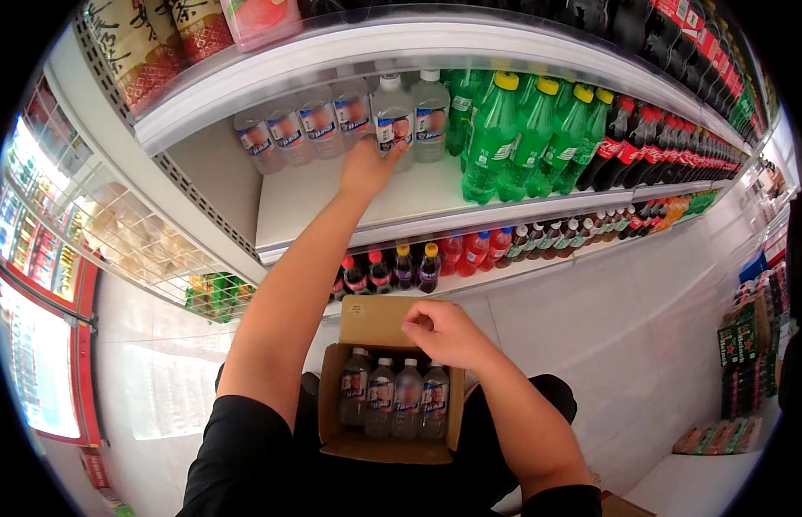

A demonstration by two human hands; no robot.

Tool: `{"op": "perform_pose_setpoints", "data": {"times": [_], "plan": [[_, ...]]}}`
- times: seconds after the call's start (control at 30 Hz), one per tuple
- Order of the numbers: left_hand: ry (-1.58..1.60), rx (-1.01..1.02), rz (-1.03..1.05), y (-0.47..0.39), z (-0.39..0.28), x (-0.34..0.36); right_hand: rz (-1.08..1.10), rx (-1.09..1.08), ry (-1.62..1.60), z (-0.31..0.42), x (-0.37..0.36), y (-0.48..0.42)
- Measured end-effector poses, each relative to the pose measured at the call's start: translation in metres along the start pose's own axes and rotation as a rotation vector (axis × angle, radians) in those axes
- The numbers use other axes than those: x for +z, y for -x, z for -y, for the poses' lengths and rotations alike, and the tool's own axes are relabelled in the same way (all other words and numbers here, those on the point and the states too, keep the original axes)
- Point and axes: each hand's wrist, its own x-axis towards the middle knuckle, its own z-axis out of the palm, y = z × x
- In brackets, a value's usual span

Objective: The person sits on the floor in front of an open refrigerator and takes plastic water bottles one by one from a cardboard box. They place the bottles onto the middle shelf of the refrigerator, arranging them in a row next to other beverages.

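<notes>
My left hand [369,167] reaches onto the white shelf [310,213] and is around the lower part of a clear plastic bottle [394,110] with a white cap and a blue label. Similar clear bottles [318,123] stand in a row to its left, and one more [431,119] stands at its right. My right hand [440,329] is loosely curled, holding nothing that I can see, over the upper right edge of an open cardboard box [388,452]. Inside the box several of the same clear bottles [380,394] stand upright. The box sits between my knees.
Green soda bottles with yellow caps [495,145] and cola bottles [624,142] fill the shelf further right. Small drink bottles [429,268] line the lowest shelf. A white wire rack [136,239] stands at the left, with red-framed coolers [87,381] beyond. Stacked drink packs [740,355] are at the right.
</notes>
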Motion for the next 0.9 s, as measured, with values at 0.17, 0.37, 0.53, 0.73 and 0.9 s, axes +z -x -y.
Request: {"op": "perform_pose_setpoints", "data": {"times": [0.17, 0.37, 0.53, 0.73, 0.9], "plan": [[-0.069, -0.027, -0.083, -0.01, 0.002, 0.016, -0.002, -0.07, 0.05, -0.009, 0.01, -0.001], [-0.168, -0.048, 0.026, -0.01, 0.003, 0.016, 0.038, -0.097, 0.104, -0.015, 0.008, -0.002], [-0.144, 0.015, 0.145, -0.008, 0.025, 0.002, 0.077, -0.033, 0.132, -0.013, 0.01, -0.005], [-0.02, 0.05, 0.298, 0.042, 0.015, -0.039, 0.223, 0.042, 0.327, -0.015, 0.022, -0.002], [-0.122, 0.359, 0.297, 0.127, -0.01, -0.087, 0.407, 0.103, 0.415, -0.033, 0.055, 0.0]]}}
